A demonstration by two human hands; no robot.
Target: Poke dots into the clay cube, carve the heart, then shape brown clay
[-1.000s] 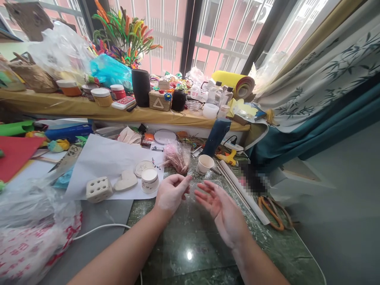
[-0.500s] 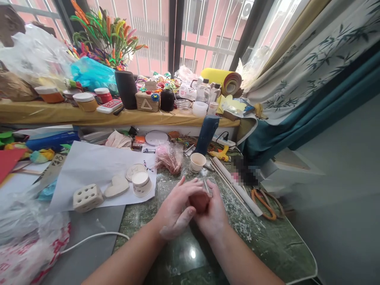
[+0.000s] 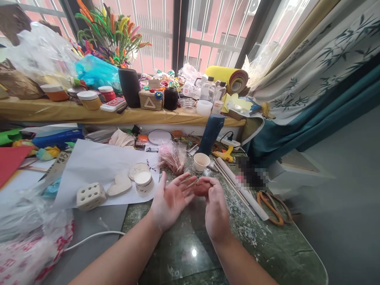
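Observation:
A lump of reddish-brown clay (image 3: 202,189) is held in the curled fingers of my right hand (image 3: 217,211), above the green marbled table (image 3: 255,249). My left hand (image 3: 172,202) is open beside it, palm up and fingers spread, their tips close to the clay; whether they touch it I cannot tell. Pale dust coats both hands. Just beyond them stands a small paper cup (image 3: 201,162), and left of that a clear plastic bag (image 3: 172,158) with reddish-brown material inside.
To the left, white paper (image 3: 97,158) carries a clay die (image 3: 90,196), a clay heart (image 3: 119,185) and a lidded tub (image 3: 144,183). On the right lie thin sticks, a white roller (image 3: 243,190) and orange-handled scissors (image 3: 271,208). A dark blue cylinder (image 3: 211,134) stands behind the cup.
My hands have parted. The left hand has come off the clay and turned palm up, while the clay stays in my right hand. The view has shifted slightly.

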